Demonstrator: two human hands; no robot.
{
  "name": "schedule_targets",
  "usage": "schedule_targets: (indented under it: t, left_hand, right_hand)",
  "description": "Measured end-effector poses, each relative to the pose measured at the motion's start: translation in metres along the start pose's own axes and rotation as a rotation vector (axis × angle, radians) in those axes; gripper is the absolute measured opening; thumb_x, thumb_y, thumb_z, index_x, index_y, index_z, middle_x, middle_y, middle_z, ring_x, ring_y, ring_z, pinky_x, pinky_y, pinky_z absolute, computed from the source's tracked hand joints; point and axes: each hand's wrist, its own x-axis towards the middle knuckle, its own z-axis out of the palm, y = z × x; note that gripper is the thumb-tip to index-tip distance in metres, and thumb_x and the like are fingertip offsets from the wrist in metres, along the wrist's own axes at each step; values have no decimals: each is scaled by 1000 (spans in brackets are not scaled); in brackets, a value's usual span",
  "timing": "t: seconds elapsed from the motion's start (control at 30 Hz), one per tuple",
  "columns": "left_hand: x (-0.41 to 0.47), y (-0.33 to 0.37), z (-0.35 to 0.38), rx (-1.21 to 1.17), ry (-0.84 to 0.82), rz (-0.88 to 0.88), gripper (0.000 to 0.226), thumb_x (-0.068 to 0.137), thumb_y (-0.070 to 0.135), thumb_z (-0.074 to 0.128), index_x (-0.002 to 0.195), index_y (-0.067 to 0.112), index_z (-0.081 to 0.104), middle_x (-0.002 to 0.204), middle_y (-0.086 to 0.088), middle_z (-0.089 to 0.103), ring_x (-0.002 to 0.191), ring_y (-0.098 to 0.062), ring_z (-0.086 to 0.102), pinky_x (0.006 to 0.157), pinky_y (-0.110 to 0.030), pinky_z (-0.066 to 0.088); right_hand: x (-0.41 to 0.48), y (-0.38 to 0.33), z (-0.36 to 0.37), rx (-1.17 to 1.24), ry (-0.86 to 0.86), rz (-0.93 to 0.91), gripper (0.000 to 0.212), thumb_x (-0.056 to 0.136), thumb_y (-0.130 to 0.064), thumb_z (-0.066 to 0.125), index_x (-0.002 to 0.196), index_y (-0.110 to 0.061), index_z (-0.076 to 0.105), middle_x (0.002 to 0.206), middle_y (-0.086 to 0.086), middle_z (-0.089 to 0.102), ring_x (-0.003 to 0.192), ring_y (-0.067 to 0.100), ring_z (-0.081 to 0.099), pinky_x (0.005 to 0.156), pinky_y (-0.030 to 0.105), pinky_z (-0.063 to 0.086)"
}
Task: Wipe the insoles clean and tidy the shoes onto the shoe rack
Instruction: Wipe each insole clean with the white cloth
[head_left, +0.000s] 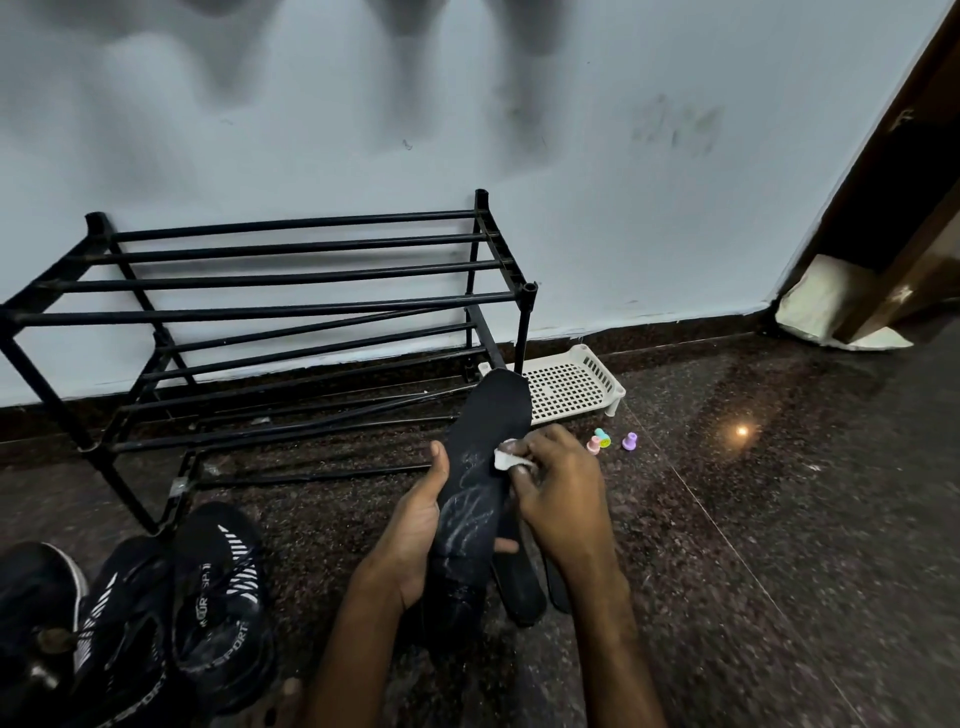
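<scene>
My left hand grips a black insole from its left side and holds it upright, toe end pointing at the wall. White smears streak the insole's lower half. My right hand pinches a small white wipe against the insole's right edge. Under my hands, more black insoles lie on the floor. A pair of black sport shoes with white stripes sits at the lower left, with another dark shoe at the frame's edge. The black metal shoe rack stands bare against the wall.
A white perforated plastic tray lies on the dark granite floor right of the rack. Three small pastel-coloured toys sit beside it. Loose black rods lie on the floor in front of the rack. A wooden door frame stands at the right.
</scene>
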Motion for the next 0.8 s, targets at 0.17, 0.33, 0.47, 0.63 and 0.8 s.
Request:
schedule_targets:
  t: [0.17, 0.33, 0.47, 0.63, 0.8]
  left_hand:
    - [1, -4, 2, -96, -53, -22, 71, 98, 59, 28, 112, 3, 70, 98, -20, 73, 73, -28, 73, 54, -37, 59]
    - [6, -9, 5, -77, -26, -21, 73, 93, 65, 32, 97, 8, 79, 99, -19, 73, 74, -29, 72, 61, -38, 60]
    - [5, -9, 10, -116, -8, -28, 77, 93, 66, 28, 97, 9, 80, 113, -18, 71, 98, -26, 72, 75, -33, 61]
    - [3, -9, 14, -137, -19, -25, 78, 94, 66, 24, 94, 11, 80, 109, -16, 73, 94, -25, 73, 70, -32, 60]
    - [7, -11, 9, -105, -25, -19, 82, 93, 68, 21, 96, 11, 80, 114, -16, 71, 101, -24, 71, 75, -31, 60]
  right_hand:
    - [-2, -8, 8, 110, -183, 28, 18, 77, -9, 67, 89, -20, 75, 92, -12, 67, 85, 4, 64, 80, 33, 56]
    - [0, -7, 7, -21, 81, 124, 14, 79, -7, 70, 90, -15, 74, 91, -4, 68, 82, 12, 63, 79, 33, 54]
    - [3, -22, 15, 143, -104, 51, 13, 78, -9, 70, 87, -17, 75, 88, -7, 72, 81, 5, 65, 80, 33, 54]
    - [5, -7, 14, -54, -16, 126, 12, 79, -13, 73, 88, -22, 73, 92, -10, 71, 89, 7, 63, 113, 52, 29]
    - [7, -19, 15, 50, -151, 35, 9, 81, -18, 72, 87, -24, 73, 91, -14, 72, 89, -1, 62, 116, 50, 23]
